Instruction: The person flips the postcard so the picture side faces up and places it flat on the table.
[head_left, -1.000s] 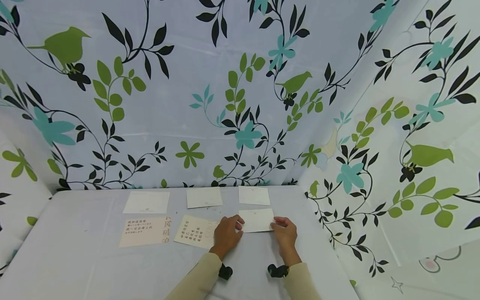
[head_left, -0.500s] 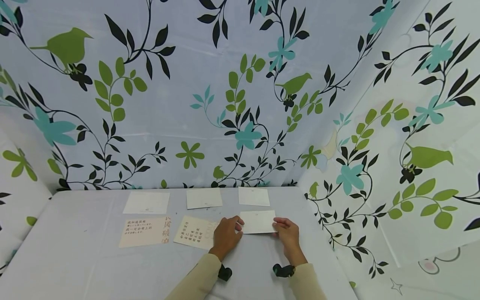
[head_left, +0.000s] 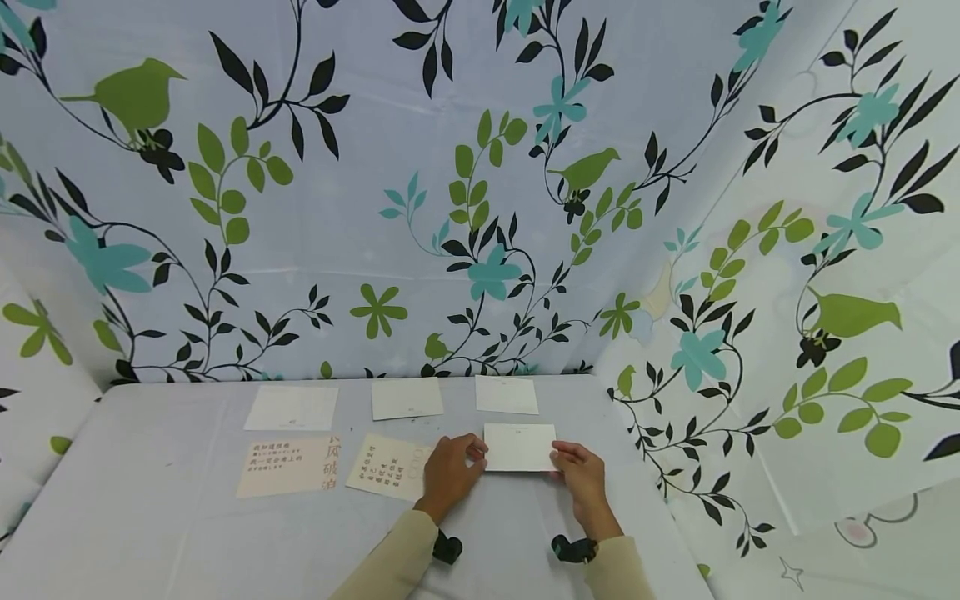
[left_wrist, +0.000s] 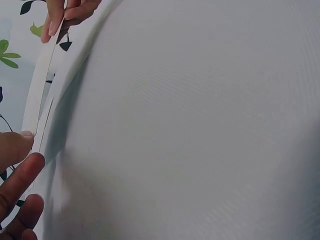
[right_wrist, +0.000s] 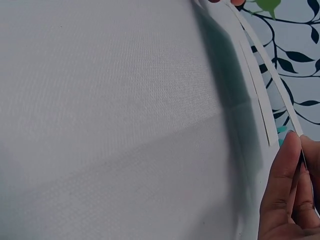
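Note:
A plain white card (head_left: 520, 448) with a tiny mark near its top is held level between both hands. My left hand (head_left: 452, 471) pinches its left edge; in the left wrist view the thumb (left_wrist: 17, 146) lies on the card, with the fingers spread below. On the right edge, my right hand (head_left: 582, 479) grips it between thumb and fingers. Edge-on in the right wrist view, the white card (right_wrist: 272, 70) stands off the tabletop, bowing slightly. Just left of my left hand lies a cream card (head_left: 386, 467) with dark handwriting-style characters, its right end partly covered by the hand.
Along the back of the white table (head_left: 187, 542) lie three pale cards: a left one (head_left: 291, 408), a middle one (head_left: 407, 398) and a right one (head_left: 507, 394). A pinkish card (head_left: 288, 467) with red characters lies front left. Patterned cloth (head_left: 300, 208) hangs behind.
The white card has shifted slightly right and nearer, and now sits straighter. My right hand has moved right and toward me with it; the left hand has hardly moved.

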